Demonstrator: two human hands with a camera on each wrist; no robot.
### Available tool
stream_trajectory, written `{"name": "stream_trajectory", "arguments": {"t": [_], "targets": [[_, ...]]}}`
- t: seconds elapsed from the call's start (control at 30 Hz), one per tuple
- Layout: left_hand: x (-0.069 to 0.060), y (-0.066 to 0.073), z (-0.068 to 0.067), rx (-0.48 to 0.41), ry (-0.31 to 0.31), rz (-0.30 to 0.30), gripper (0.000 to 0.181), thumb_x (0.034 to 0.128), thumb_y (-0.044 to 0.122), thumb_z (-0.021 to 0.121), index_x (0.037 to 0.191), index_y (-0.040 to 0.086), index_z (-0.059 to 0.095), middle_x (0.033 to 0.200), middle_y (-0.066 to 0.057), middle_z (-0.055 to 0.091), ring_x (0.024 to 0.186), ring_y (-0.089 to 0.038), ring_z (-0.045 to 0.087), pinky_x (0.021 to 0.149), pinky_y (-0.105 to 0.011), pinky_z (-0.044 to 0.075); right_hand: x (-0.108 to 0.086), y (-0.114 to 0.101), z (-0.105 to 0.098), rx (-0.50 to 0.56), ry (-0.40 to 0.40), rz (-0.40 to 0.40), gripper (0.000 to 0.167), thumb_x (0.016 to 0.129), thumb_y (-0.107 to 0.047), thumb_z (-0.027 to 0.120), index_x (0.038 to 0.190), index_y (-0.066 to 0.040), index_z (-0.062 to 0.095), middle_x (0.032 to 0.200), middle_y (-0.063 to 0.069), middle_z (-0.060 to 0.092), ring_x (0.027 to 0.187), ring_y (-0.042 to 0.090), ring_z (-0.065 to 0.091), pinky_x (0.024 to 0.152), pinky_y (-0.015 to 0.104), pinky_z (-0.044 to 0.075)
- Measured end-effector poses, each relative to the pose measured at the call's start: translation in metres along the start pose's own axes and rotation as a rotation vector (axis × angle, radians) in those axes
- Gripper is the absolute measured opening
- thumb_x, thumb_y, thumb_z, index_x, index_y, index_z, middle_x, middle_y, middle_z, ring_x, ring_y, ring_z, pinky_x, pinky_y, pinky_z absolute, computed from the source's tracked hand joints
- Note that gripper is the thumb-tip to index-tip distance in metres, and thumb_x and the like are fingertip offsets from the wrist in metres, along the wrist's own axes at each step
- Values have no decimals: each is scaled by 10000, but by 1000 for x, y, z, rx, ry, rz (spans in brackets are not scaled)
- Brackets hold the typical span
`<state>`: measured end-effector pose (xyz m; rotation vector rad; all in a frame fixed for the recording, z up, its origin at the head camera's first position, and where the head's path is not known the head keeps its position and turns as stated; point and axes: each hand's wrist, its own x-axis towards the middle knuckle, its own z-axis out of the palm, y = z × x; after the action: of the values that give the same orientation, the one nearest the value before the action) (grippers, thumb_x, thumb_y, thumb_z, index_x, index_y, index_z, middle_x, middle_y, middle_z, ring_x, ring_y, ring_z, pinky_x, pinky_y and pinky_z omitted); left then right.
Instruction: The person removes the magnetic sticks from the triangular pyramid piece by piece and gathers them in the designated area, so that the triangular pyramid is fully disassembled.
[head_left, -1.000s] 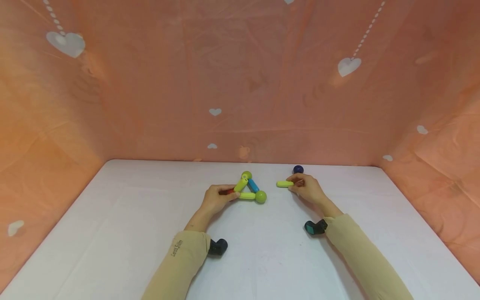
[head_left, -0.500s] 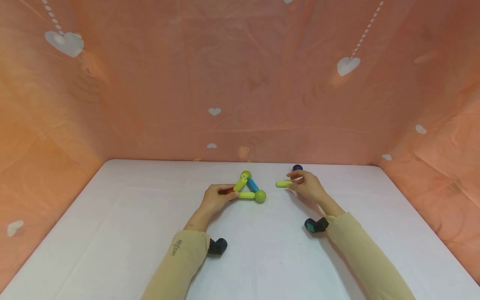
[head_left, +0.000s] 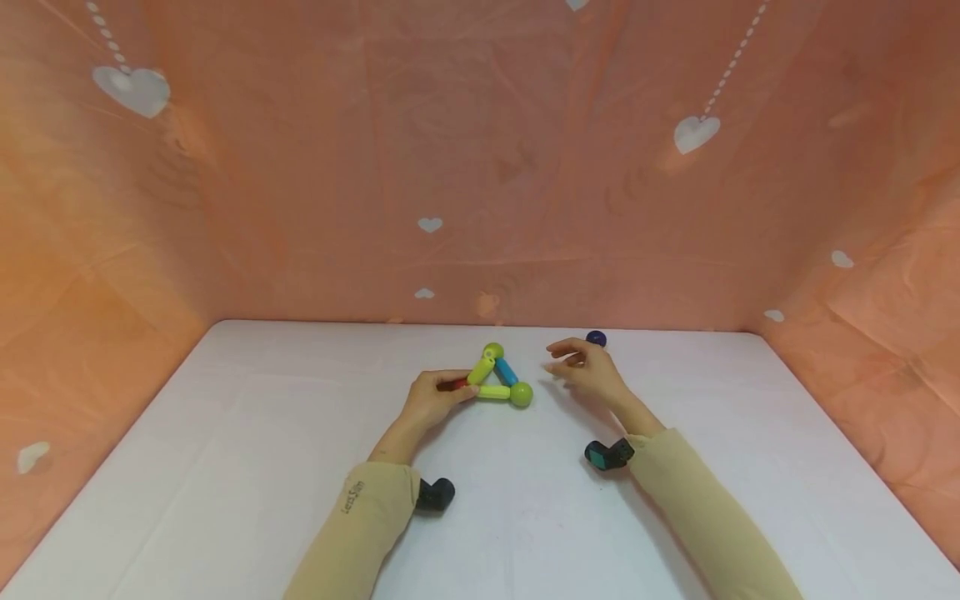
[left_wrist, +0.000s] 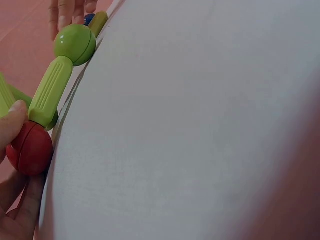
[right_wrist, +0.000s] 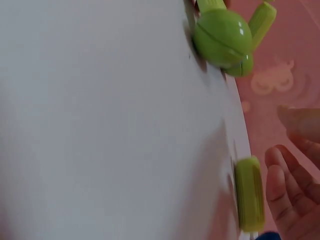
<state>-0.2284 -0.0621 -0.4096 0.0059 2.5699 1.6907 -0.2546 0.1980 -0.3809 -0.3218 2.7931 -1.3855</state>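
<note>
Gripping is done by the left hand point(head_left: 435, 398) alone: the red ball point(left_wrist: 32, 150) is pinched between its thumb and fingers, at the left corner of a joined structure point(head_left: 506, 372). By the right hand point(head_left: 590, 369) nothing is seen to be held; its fingers are slightly bent, with a gap left between thumb and fingers. Just beside those fingers, on the white table point(head_left: 262, 467), the loose stick point(right_wrist: 249, 195), yellow-green, is shown in the right wrist view; from the head it is hidden by the hand. Its long axis is laid roughly left to right, one end turned toward the structure and the other toward the dark blue ball point(head_left: 596, 338); whether that ball is touched cannot be told. The right hand is clearly nearer, the left being placed well apart, across the structure.

In the structure, the red ball is joined by the front stick point(head_left: 495, 392) to the near green ball point(head_left: 521, 394), which is linked by the blue stick point(head_left: 507, 374) to the far green ball point(head_left: 492, 350). A slanted stick point(head_left: 480, 372) is raised above them; how its lower end is joined cannot be made out.

Beyond, the table is enclosed on three sides by an orange cloth point(head_left: 480, 167) patterned with pale hearts.
</note>
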Motion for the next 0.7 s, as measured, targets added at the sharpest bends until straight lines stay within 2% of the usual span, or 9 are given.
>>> {"name": "stream_trajectory", "arguments": {"t": [0.27,0.4,0.53,0.7], "targets": [[0,-1,-2,-1,-8,4,325,847,177,729,1161,99,700,1217,-128,649,1143,-269,549,1023,-438,425,5,-11,15,49,16,-58,360,865,-120,698,1177,38,614,1175,223,636,987,319,613,670,204,505],[0,-1,-2,-4,-10,6,321,853,173,722,1162,91,698,1213,-130,651,1143,-269,551,1023,-441,425,6,-17,23,74,13,-69,358,866,-113,697,1176,45,612,1162,232,638,964,318,619,672,244,531],[-1,0,-2,-7,-16,3,324,856,175,718,1169,91,694,1226,-126,645,1160,-268,548,1032,-440,422,10,-22,33,93,6,-66,374,865,-127,699,1197,22,611,1189,220,630,1018,322,613,798,348,550],[-2,0,-2,5,-16,20,322,863,173,712,1171,83,691,1221,-129,649,1159,-270,554,1029,-437,423,15,-26,42,127,-22,-76,401,887,-143,676,1251,-2,586,1274,203,580,1169,345,545,988,453,471]]}}
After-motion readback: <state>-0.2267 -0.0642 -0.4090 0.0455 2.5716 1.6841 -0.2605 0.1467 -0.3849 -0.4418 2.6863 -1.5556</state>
